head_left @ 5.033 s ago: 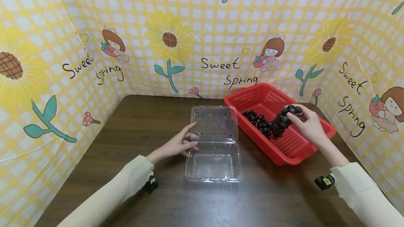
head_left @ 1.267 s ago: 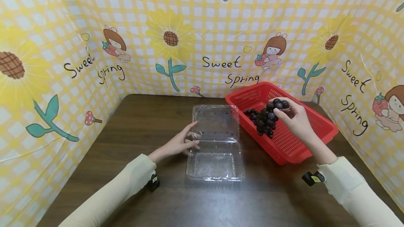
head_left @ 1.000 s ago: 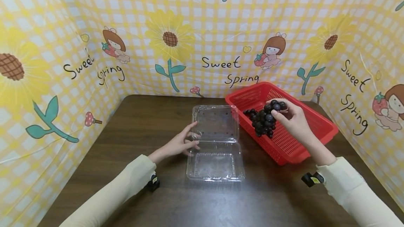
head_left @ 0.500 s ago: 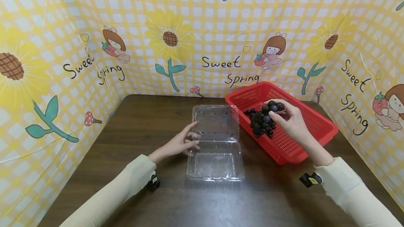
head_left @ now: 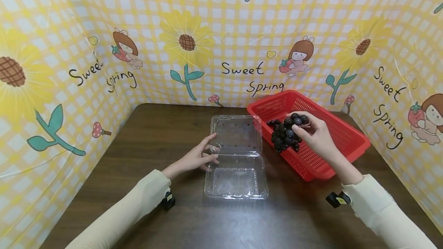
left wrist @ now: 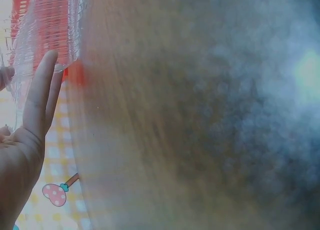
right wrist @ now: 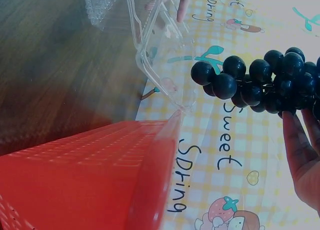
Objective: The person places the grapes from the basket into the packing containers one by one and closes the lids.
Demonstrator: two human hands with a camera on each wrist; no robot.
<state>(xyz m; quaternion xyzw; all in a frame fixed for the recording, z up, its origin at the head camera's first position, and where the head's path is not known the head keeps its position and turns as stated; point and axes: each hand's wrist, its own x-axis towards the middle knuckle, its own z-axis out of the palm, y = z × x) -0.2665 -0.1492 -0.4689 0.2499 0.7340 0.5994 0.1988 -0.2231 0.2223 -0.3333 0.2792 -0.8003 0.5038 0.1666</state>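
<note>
1. Yellow-and-white gingham backdrop, far wall, head view: black handwriting-style lettering, "Sweet", with "Spring" below it and offset to the right.
2. Same backdrop, left wall: "Sweet" legible, slanting upward; "Spring" below it, distorted by the fabric but legible.
3. Same backdrop, right wall: "Sweet" above "Spring", both sloping downward to the right.
4. Right wrist view: lettering on the backdrop stands sideways, reading top to bottom. One "Sweet" and one "Spring" are legible. At the upper edge, a second "Spring" is legible; the word beside it is cropped to "eet".
5. Yellow labels on the black wrist cameras: markings too small to read.
</note>
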